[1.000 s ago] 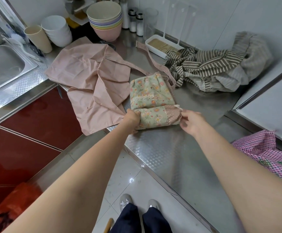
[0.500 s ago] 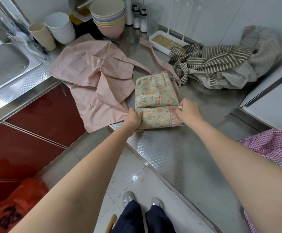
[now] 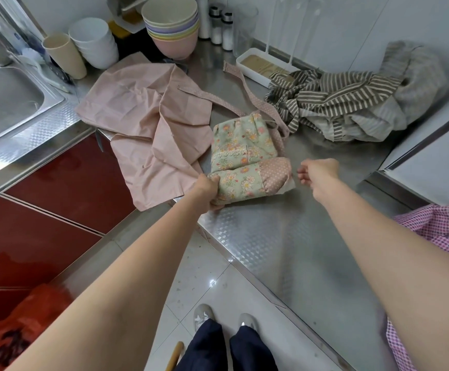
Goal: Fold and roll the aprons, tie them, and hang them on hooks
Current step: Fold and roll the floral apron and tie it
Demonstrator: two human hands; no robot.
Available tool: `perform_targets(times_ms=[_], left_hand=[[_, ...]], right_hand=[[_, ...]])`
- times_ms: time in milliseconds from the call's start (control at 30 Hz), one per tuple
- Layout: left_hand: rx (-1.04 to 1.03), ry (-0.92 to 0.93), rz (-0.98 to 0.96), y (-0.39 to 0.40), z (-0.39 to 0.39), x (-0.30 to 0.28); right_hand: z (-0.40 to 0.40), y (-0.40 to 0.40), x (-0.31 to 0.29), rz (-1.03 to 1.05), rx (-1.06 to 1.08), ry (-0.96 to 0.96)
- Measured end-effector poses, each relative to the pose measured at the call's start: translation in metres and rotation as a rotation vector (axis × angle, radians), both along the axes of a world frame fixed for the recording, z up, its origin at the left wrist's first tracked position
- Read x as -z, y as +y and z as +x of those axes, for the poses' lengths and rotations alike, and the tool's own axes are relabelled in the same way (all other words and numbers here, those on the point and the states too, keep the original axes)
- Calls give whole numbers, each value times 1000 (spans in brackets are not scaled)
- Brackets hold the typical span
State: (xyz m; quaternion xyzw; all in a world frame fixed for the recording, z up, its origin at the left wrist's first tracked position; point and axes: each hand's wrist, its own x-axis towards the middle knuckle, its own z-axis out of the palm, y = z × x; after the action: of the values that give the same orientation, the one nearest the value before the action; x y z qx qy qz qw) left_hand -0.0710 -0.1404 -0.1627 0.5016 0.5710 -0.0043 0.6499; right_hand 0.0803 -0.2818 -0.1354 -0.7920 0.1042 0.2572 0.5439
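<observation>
Head view | my left hand (image 3: 208,189) grips the floral apron (image 3: 244,167) roll's left end | right hand (image 3: 315,174) loosely curled, holding nothing, just right of it

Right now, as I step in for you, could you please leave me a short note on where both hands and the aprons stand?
Left hand grips the left end of the half-rolled green floral apron on the steel counter. Right hand hangs just off the roll's dotted right end, fingers loosely curled, holding nothing. Its pink dotted straps trail toward the wall, untied. The pale pink apron lies spread, the brown striped apron heaped, the pink checked apron at the counter's right edge. Left: finish rolling, tie, hang; then the others.
</observation>
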Motion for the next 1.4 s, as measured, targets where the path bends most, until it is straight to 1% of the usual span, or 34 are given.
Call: perform_targets(times_ms=[133,267,300,367,400,467,567,667,733,800,867,900,933,967,1033,1100,1133,1167,1233,1267,1300,1333,1367,1400], left_hand=[[-104,-9,-72,-1,8,-5],[-166,-24,-102,-7,16,-13],[-164,-21,-108,-9,17,-15],[-134,-15,-105,-9,19,-19],[-120,-7,-91,-9,19,-21],[-119,1,-90,-7,18,-24],[-130,-1,-138,-4,13,-26],[-109,-21,-136,-2,8,-25],[-101,-39,-115,0,7,-24],[-82,-56,-65,0,6,-25],[6,-12,88,-1,3,-22],[87,33,201,-1,1,-19],[175,84,310,-2,-2,-17],[253,131,397,-4,-5,-14],[356,213,496,-8,-8,-8],[432,235,559,-14,-9,-8],[458,224,585,-17,-10,-8],[483,216,610,-19,-12,-8],[538,218,664,-20,-16,-7],[596,226,738,-20,-18,-7],[685,237,866,-19,-20,-5],[794,247,1053,-15,-22,-4],[897,220,1243,-12,-25,-3],[992,137,1416,-7,-26,-2]], right_hand=[[-1,-17,-3,-84,-199,-97],[-17,-9,-2,-103,-476,-133],[-21,-6,-1,-161,-546,-194],[-25,-2,-2,-416,-634,-422],[-26,0,-5,-497,-636,-522],[-27,2,-7,-531,-608,-622],[-25,7,-9,-506,-560,-662],[-18,4,-11,-424,-611,-750],[-11,1,-10,-423,-651,-777],[-7,0,-9,-374,-553,-743],[-3,-1,-14,-281,-389,-657],[-2,-1,-16,-252,-362,-618],[-4,0,-18,-234,-390,-584],[-7,2,-19,-220,-465,-562],[-19,6,-15,-263,-719,-577],[-33,9,-2,-437,-984,-645],[-39,9,5,-551,-1068,-677],[-44,8,10,-643,-1114,-687],[-49,2,15,-755,-1143,-693],[-50,-1,17,-799,-1156,-743],[-51,-4,17,-835,-1162,-838],[-53,-6,15,-837,-1171,-945],[-55,-8,14,-808,-1193,-1070],[-58,-8,11,-763,-1224,-1158]])
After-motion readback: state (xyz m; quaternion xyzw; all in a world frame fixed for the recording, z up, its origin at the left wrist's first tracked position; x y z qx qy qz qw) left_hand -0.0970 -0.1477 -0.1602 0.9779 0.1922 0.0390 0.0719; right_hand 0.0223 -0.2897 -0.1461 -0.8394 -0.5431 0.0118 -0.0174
